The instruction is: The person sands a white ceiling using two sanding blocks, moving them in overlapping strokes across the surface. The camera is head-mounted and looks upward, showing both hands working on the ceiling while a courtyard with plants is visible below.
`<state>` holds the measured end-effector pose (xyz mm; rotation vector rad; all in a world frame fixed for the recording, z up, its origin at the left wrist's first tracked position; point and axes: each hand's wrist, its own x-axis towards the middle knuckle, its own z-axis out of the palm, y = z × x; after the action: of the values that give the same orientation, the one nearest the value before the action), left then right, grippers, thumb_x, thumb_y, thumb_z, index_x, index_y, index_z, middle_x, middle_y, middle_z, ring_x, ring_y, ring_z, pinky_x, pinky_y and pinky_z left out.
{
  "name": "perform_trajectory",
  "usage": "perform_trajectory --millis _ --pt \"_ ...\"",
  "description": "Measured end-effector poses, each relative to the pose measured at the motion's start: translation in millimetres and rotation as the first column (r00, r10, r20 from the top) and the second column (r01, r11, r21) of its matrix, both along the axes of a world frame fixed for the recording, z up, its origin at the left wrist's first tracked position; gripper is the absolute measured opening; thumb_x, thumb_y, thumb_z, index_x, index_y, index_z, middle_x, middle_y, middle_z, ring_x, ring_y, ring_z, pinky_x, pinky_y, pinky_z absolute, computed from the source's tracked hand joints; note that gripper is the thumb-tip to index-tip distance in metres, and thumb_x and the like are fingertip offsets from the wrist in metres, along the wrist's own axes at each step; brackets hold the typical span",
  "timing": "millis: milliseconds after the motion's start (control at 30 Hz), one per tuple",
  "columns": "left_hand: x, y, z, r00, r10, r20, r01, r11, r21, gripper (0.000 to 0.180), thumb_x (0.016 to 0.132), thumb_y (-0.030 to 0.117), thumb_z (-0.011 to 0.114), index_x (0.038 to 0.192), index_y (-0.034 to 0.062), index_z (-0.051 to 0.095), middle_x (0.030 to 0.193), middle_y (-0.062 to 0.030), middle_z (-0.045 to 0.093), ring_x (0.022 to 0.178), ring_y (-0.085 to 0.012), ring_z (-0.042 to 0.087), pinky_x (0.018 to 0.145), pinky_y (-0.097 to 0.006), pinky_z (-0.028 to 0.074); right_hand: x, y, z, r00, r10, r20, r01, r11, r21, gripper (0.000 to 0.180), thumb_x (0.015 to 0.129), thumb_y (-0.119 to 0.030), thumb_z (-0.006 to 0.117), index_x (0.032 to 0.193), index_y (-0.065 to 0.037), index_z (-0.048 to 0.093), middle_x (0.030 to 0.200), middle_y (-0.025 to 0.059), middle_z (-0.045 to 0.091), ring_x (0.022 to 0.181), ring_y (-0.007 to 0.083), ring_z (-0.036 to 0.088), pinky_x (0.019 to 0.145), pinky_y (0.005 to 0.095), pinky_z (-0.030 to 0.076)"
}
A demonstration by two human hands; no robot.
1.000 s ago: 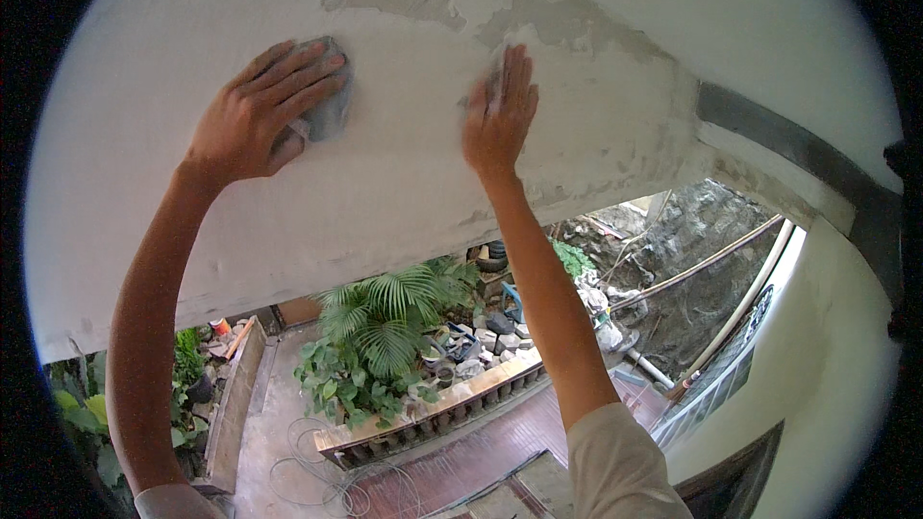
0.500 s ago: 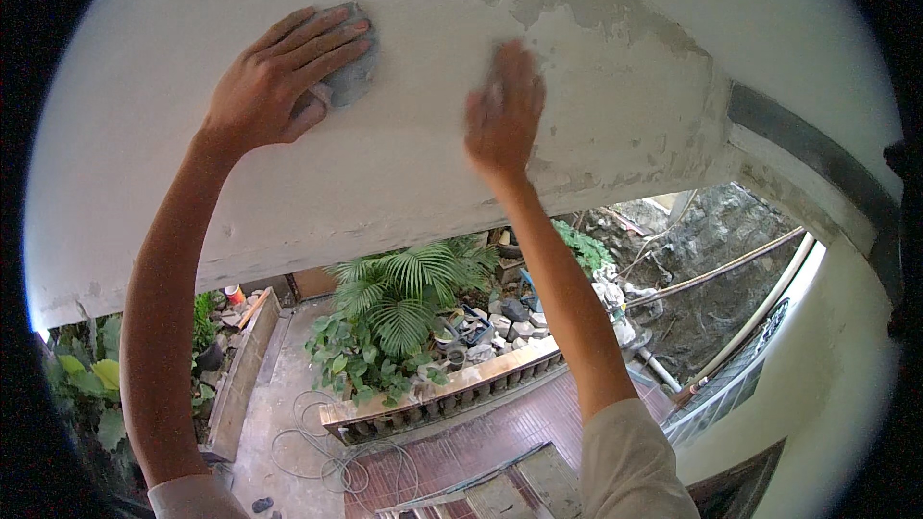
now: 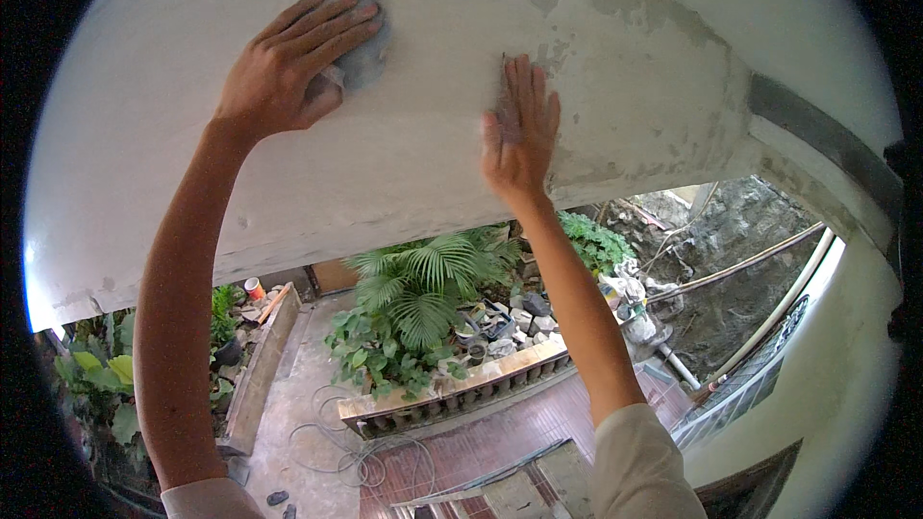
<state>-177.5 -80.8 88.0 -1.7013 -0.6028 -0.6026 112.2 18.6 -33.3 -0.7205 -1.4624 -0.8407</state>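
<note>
My left hand (image 3: 288,67) presses a folded grey sheet, which looks like sandpaper (image 3: 365,58), against the pale plastered surface (image 3: 423,163). Its fingers lie stretched over the sheet, while the thumb is bent in at the lower edge. Lower down and to the right, my right hand (image 3: 521,139) is held against the same surface, fingers pointing up. A thin dark edge of another sheet (image 3: 503,86) shows beside its index finger; the rest is hidden under the hand. Rough grey patches (image 3: 615,0) mark the plaster above and to the right.
Far below are a leafy palm (image 3: 423,293), a low balustrade wall (image 3: 452,394) with rubble behind it, and a coiled hose (image 3: 365,461) on the ground. A dark band (image 3: 817,130) runs along the beam at right. Pipes cross the rocky ground at right.
My right hand has moved slightly down and to the right over the plaster and is sharper now. The whole view has shifted a little; my left hand keeps its sheet against the surface.
</note>
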Motion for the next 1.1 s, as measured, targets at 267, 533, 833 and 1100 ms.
perform_trajectory --millis 267,533,833,1100 --pt "-5.7 2.9 1.2 0.998 -0.008 0.060 0.001 0.993 0.119 0.074 0.072 0.012 0.068 0.143 0.0203 0.048 0.147 0.0002 0.049 0.138 -0.0178 0.043 0.121 -0.041 0.029 31.9 25.6 42.6 0.884 -0.089 -0.459 0.068 0.996 -0.062 0.054 0.103 -0.030 0.034 0.152 -0.007 0.030 0.160 0.0138 0.024 0.148 0.0352 0.020 0.113 0.0607 0.017" --pt "-8.8 8.6 -1.2 0.998 -0.021 0.058 0.012 0.987 0.162 0.064 0.085 0.017 0.067 0.145 0.0229 0.046 0.146 0.0008 0.050 0.137 -0.0202 0.044 0.118 -0.040 0.033 12.5 -3.4 -50.4 0.993 -0.102 -0.064 0.092 0.985 -0.144 0.061 0.100 -0.030 0.036 0.153 -0.003 0.025 0.159 0.0199 0.023 0.146 0.0378 0.024 0.115 0.0574 0.015" --pt "-10.1 13.8 -0.2 0.997 -0.070 -0.039 0.077 0.967 0.243 0.062 0.083 0.018 0.071 0.141 0.0242 0.051 0.142 0.0025 0.054 0.133 -0.0188 0.048 0.115 -0.040 0.038 15.5 7.9 17.5 0.955 -0.133 -0.266 0.131 0.991 -0.025 0.057 0.102 -0.030 0.038 0.152 -0.006 0.029 0.160 0.0178 0.022 0.148 0.0383 0.017 0.115 0.0571 0.016" --pt "-9.9 17.4 -1.2 0.987 -0.145 0.069 0.128 0.968 0.215 0.065 0.079 0.020 0.075 0.140 0.0222 0.052 0.141 -0.0014 0.055 0.132 -0.0206 0.050 0.115 -0.038 0.038 33.8 -1.1 -71.1 0.980 -0.025 -0.198 0.000 0.992 -0.129 0.056 0.102 -0.028 0.034 0.153 -0.008 0.029 0.160 0.0183 0.021 0.147 0.0409 0.018 0.117 0.0563 0.010"
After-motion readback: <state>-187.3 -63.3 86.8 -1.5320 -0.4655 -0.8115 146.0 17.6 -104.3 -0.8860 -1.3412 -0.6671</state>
